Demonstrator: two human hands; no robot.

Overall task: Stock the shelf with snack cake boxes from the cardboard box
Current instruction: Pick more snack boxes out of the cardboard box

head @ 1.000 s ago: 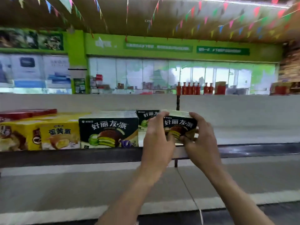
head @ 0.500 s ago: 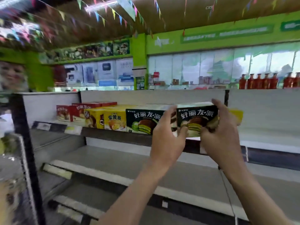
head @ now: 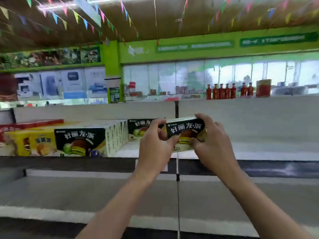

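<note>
The grey shelf carries one row of dark snack cake boxes marked 好丽友·派, one more at the far back, yellow boxes and red boxes at left. Left hand and right hand both grip one held box above the shelf's near edge.

Lower corners of the held snack cake box lost behind the left hand and right hand. Second dark box behind half covered too. Red boxes chopped by the left edge. Wall signs smeared, unreadable.
</note>
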